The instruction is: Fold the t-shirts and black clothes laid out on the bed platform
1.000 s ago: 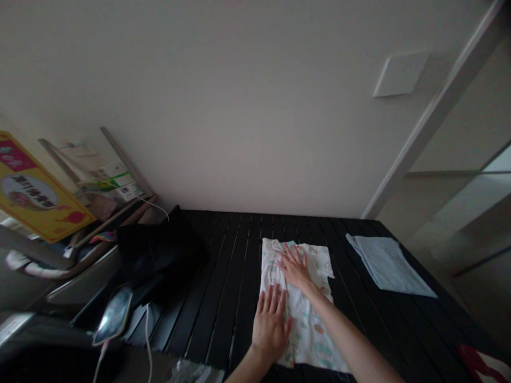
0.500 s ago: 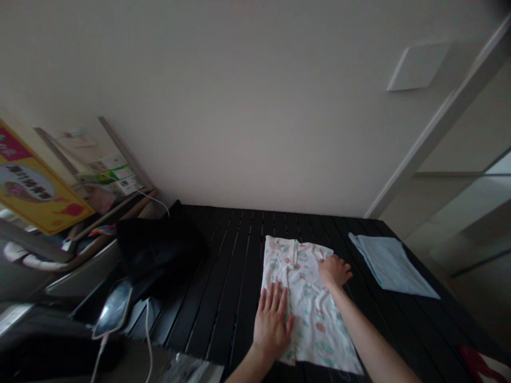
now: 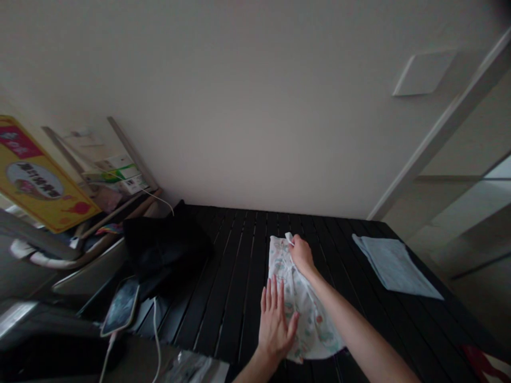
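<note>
A small white garment (image 3: 319, 332) with green and orange prints lies on the black slatted table (image 3: 229, 266), its right side lifted and folded inward. My left hand (image 3: 275, 319) rests flat on its left part, fingers stretched out. The upper edge of the garment's right side is gripped by my right hand (image 3: 302, 254), fingers closed on the cloth. Part of the garment is hidden under my right forearm.
To the right lies a folded light-blue cloth (image 3: 397, 266). On the left are a black bag (image 3: 165, 250), a phone (image 3: 121, 307) with a white cable (image 3: 155, 340), and a cart with a yellow package (image 3: 43, 181). A plastic bag (image 3: 191, 368) sits at the front edge. A wall stands behind.
My right hand has closed on the garment's right side and carried it leftward, folding it over the middle. My left hand stays flat on the cloth.
</note>
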Demonstrator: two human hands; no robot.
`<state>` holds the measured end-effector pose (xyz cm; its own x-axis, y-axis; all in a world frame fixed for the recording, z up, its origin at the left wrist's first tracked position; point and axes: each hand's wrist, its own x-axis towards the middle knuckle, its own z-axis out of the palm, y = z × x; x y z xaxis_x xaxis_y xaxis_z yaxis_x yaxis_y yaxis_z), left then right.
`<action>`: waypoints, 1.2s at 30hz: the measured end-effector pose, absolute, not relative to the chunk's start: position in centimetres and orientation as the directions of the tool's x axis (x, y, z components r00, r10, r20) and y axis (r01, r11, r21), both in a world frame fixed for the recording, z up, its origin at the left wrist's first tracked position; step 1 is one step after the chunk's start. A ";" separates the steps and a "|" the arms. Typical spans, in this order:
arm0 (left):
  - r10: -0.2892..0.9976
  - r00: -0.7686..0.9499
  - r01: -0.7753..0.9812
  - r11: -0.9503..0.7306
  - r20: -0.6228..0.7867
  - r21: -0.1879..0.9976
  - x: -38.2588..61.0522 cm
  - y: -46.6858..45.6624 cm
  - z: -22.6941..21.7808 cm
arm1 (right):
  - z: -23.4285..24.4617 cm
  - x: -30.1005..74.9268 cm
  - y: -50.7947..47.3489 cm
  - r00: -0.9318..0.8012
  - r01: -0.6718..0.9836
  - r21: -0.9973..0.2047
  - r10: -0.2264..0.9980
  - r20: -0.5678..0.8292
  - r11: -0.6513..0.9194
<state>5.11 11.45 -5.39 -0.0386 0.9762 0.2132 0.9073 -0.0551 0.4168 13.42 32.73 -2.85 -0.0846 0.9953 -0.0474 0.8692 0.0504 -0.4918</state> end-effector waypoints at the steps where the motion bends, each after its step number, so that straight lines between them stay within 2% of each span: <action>1: 0.976 -0.042 0.907 -0.052 0.213 0.418 5.1 11.4 -5.4 | -3.1 12.7 32.7 -0.119 0.851 -0.520 0.992 -0.047 0.077; 4: 0.979 -0.044 0.914 -0.040 0.197 0.405 5.0 11.5 -5.6 | -4.1 11.9 32.0 -0.192 0.807 -0.575 0.980 -0.044 0.132; 7: 0.985 -0.039 0.927 -0.026 0.166 0.375 5.0 11.6 -5.7 | -5.2 13.4 30.1 -0.233 0.802 -0.574 0.971 -0.046 0.165; 14: 0.987 -0.035 0.927 -0.026 0.155 0.374 5.0 11.8 -5.6 | -6.4 20.8 23.4 -0.259 0.887 -0.429 0.952 -0.165 0.167; 17: 0.985 -0.044 0.921 -0.024 0.166 0.388 5.1 11.8 -5.5 | -5.5 22.8 21.4 -0.263 0.914 -0.367 0.944 -0.202 0.176; 20: 0.984 -0.043 0.906 -0.035 0.174 0.423 5.1 11.7 -5.5 | -3.1 22.9 19.7 -0.329 0.904 -0.341 0.929 -0.168 0.258; 24: 0.967 -0.081 0.834 -0.068 0.243 0.547 4.6 10.9 -5.6 | 0.2 21.0 16.0 -0.520 0.791 -0.450 0.842 -0.141 0.414; 27: 0.959 -0.091 0.791 -0.095 0.269 0.604 3.5 9.5 -5.3 | 1.1 20.2 13.2 -0.638 0.704 -0.559 0.736 -0.225 0.438; 29: 0.976 0.007 0.807 -0.133 0.216 0.575 2.3 8.3 -4.9 | 1.1 20.6 12.2 -0.683 0.667 -0.616 0.672 -0.284 0.418; 31: 0.974 0.191 0.831 -0.228 0.123 0.508 1.1 7.0 -4.3 | 0.6 21.7 11.9 -0.669 0.665 -0.627 0.697 -0.257 0.407; 33: 0.929 0.367 0.831 -0.349 0.044 0.433 0.0 5.8 -4.0 | -0.6 23.2 11.9 -0.647 0.680 -0.574 0.742 -0.178 0.456; 36: 0.889 0.459 0.838 -0.432 -0.001 0.332 -0.7 4.2 -4.1 | -3.9 25.3 11.1 -0.732 0.643 -0.449 0.671 -0.121 0.620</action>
